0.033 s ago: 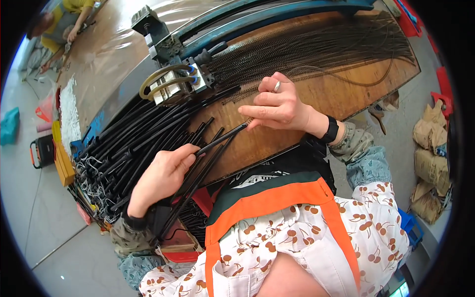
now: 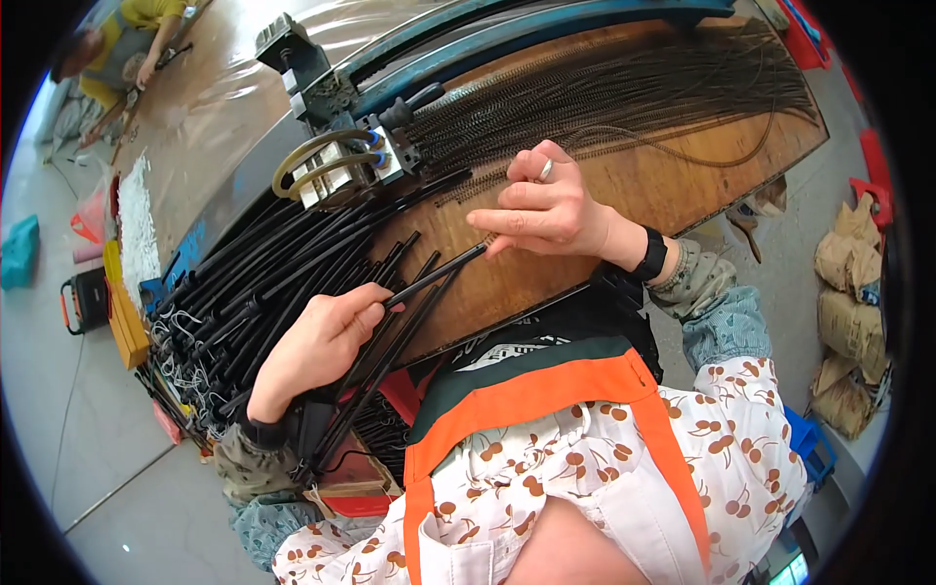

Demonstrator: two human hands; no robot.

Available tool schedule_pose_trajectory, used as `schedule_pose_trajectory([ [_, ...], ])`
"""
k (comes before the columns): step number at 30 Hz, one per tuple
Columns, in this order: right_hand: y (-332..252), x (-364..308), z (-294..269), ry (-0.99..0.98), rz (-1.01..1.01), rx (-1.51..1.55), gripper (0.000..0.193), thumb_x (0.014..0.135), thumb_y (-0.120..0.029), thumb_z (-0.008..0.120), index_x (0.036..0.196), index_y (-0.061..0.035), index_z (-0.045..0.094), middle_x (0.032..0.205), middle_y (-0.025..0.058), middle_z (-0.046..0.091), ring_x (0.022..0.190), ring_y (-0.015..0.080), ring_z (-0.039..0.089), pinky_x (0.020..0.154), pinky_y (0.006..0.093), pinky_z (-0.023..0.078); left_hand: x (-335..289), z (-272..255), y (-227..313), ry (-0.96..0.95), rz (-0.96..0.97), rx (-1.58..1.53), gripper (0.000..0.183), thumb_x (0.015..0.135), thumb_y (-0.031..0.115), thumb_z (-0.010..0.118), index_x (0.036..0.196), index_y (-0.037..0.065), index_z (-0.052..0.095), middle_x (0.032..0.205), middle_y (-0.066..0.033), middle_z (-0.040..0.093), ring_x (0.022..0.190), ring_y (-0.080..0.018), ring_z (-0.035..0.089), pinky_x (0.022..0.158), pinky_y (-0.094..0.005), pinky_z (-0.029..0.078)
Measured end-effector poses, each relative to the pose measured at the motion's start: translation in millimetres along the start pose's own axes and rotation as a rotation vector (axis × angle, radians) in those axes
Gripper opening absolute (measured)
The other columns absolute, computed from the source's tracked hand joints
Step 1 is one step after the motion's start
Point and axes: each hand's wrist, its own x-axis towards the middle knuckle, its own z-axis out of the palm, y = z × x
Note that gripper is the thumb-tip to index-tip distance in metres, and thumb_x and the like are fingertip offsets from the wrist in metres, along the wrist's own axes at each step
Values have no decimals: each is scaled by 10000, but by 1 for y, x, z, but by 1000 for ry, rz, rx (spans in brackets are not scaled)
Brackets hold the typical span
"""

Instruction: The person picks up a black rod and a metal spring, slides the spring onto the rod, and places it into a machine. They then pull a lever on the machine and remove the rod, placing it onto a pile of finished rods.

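Note:
My left hand (image 2: 330,339) is closed round a slim black tube (image 2: 439,276), thumb and fingers pinching it near its lower end. The tube slants up to the right over the wooden table, its far end reaching my right hand (image 2: 551,207). The thumb and fingers of that hand are closed at the tube's mouth, where a short brownish coil spring (image 2: 489,238) shows, mostly hidden by the fingertips. A pile of similar black tubes (image 2: 292,263) lies to the left, several with pale cord loops. Many long, thin dark coil springs (image 2: 624,97) lie side by side at the back.
A metal clamp device (image 2: 351,166) with yellowish hoses and a blue rail (image 2: 526,44) stand beyond my hands. The wooden table (image 2: 487,302) has its near edge at my apron. Another person (image 2: 122,54) in yellow works at the far left. Brown sacks (image 2: 848,322) are at the right.

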Motion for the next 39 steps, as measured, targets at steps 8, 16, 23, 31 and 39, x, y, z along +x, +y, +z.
schedule_pose_trajectory([
  [8, -9, -4, -16, -273, -6, -146, 403, 870, -315, 684, 1233, -140, 675, 799, -37, 569, 687, 158, 556, 657, 347, 495, 36, 19, 15, 248, 319, 252, 101, 981, 92, 558, 1056, 25, 541, 749, -218, 633, 718, -444, 635, 617, -483, 487],
  [16, 104, -52, -90, -117, 672, -470, 412, 875, -269, 717, 1234, -86, 634, 816, 139, 707, 747, 279, 692, 633, 366, 567, 36, -62, 53, 866, 435, 995, 420, 888, 7, 641, 1291, 122, 652, 857, -93, 592, 777, -294, 592, 645, -420, 482],
  [23, 143, -20, -99, 23, 511, -422, 547, 856, -286, 742, 1342, -85, 595, 816, 119, 673, 729, 264, 674, 637, 354, 550, 85, -64, 90, 773, 649, 1123, 622, 759, -122, 572, 1358, 47, 562, 813, -117, 485, 790, -302, 541, 693, -422, 463],
  [31, 102, 28, -77, 254, 228, -253, 492, 828, -206, 755, 1298, -112, 644, 782, -9, 600, 838, 183, 550, 778, 326, 443, 79, -83, 69, 821, 585, 975, 535, 798, -113, 588, 1315, 21, 546, 845, -135, 533, 831, -328, 552, 726, -442, 481],
  [39, 92, 35, -54, 221, 556, 174, 297, 912, -145, 716, 1204, -92, 710, 762, 21, 603, 760, 167, 584, 719, 317, 500, 35, -90, 41, 930, 482, 899, 329, 897, -49, 606, 1213, 44, 610, 836, -146, 534, 779, -335, 545, 679, -436, 447],
])
